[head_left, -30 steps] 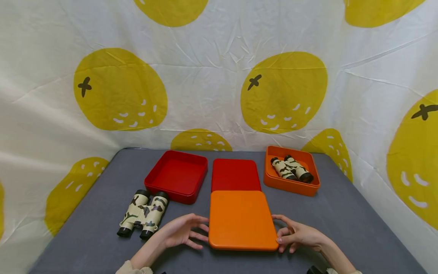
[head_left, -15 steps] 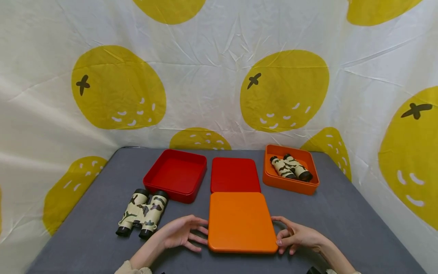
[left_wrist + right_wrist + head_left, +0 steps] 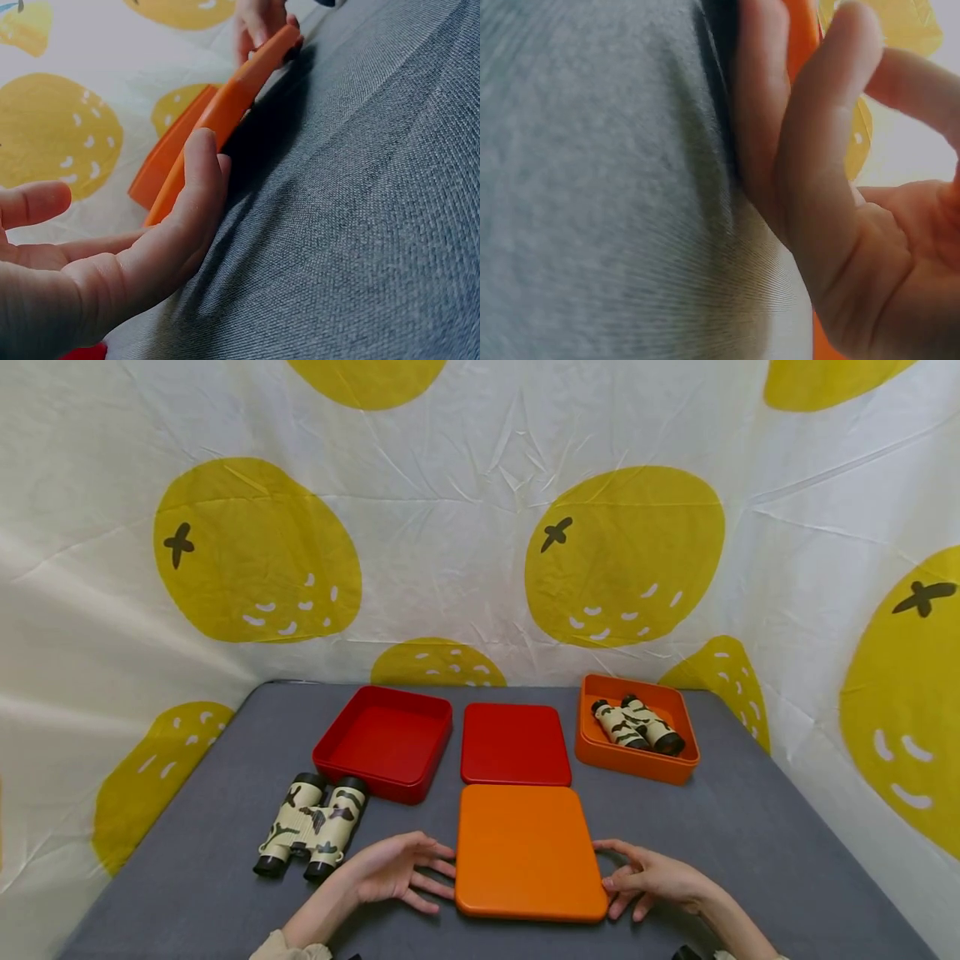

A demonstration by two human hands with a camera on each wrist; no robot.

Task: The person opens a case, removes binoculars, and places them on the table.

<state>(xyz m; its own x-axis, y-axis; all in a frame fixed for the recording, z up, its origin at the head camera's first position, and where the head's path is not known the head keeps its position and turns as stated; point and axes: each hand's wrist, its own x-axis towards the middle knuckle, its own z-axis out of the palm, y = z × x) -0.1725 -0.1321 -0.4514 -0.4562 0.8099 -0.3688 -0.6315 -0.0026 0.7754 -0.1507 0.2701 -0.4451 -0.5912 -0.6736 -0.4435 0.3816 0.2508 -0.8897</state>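
Note:
In the head view an orange lid (image 3: 531, 853) lies close over the grey table at the near centre, its smooth top up. My left hand (image 3: 396, 872) is at its left side, fingers spread and fingertips right at the edge. The left wrist view shows the fingers (image 3: 191, 195) beside the rim of the lid, which casts a dark shadow underneath. My right hand (image 3: 652, 885) stands at the lid's right side, index finger stretched along the edge and thumb by the near corner. Seen from the right wrist, its fingers (image 3: 817, 142) are loosely bent, partly hiding the lid.
A red lid (image 3: 515, 745) lies just beyond the orange one. Back left is an empty red box (image 3: 386, 739), with camouflage binoculars (image 3: 311, 828) in front of it. An orange box (image 3: 637, 764) at the back right holds another pair of camouflage binoculars (image 3: 637, 724). A fruit-print curtain (image 3: 442, 552) hangs behind.
The orange lid has slid slightly toward me with both hands at its sides, and the red lid's near edge now shows. The boxes and binoculars stay in place.

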